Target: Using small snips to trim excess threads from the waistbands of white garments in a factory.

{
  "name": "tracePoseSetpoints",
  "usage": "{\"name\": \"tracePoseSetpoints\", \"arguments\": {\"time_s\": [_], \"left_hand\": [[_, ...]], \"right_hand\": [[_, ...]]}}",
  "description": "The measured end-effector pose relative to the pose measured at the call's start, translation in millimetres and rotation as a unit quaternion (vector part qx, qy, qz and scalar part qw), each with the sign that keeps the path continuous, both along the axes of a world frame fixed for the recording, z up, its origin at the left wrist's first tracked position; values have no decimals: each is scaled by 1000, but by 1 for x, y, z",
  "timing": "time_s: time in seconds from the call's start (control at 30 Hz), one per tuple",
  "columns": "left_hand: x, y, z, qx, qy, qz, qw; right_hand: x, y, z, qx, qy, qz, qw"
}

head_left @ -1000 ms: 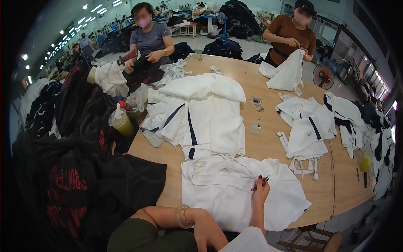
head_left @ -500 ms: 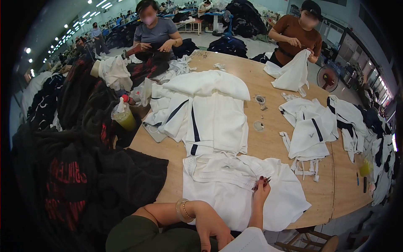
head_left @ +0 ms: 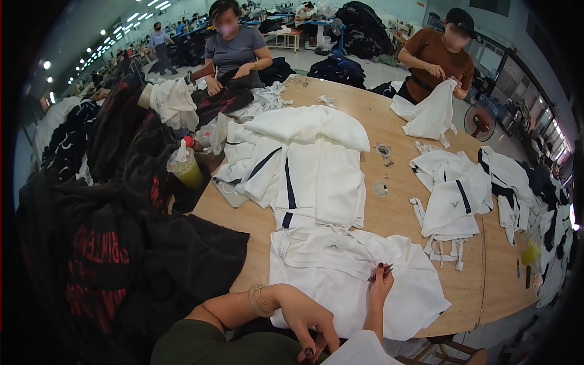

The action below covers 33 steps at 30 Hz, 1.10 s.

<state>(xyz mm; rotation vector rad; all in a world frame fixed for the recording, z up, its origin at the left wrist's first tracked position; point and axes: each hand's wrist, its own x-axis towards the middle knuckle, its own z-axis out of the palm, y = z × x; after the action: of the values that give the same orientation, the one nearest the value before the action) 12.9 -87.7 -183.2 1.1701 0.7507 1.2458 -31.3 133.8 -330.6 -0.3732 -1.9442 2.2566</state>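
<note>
A white garment (head_left: 322,292) with a gathered waistband lies across the near table edge in front of me. On its right part rests my right hand (head_left: 381,281), its dark-nailed fingers closed on what look like small dark thread snips (head_left: 389,267), with the points sticking out past the fingertips. My left hand (head_left: 307,319), with bracelets on its wrist, hangs bent down at the garment's near edge. Its fingers are loosely curled and apart, and nothing shows in them. Beside it at the bottom is a piece of white cloth (head_left: 365,351).
A stack of white garments with navy stripes (head_left: 325,167) lies beyond. More white pieces (head_left: 453,194) are on the right. Black fleece (head_left: 134,255) heaps up on the left by a cup of green drink (head_left: 184,167). Two co-workers handle cloth across the wooden table (head_left: 395,213).
The whole view has shifted slightly. My left hand's fingers have curled a little more; my right hand stays at the same spot on the garment. The far left co-worker's hands have moved on dark cloth.
</note>
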Motion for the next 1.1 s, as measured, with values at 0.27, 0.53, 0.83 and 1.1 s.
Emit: {"name": "tracePoseSetpoints", "arguments": {"time_s": [0.27,0.53,0.83,1.1], "left_hand": [[-5,-1,-43,-64,-92,430,896],[-4,-10,-108,-213,-352,621,667],[-4,12,-127,-186,-455,546,678],[-38,34,-122,-135,-400,673,608]], "right_hand": [[14,-9,33,287,144,135,937],[14,-40,14,434,86,90,892],[13,-39,19,230,51,102,966],[14,-22,41,194,21,98,976]]}}
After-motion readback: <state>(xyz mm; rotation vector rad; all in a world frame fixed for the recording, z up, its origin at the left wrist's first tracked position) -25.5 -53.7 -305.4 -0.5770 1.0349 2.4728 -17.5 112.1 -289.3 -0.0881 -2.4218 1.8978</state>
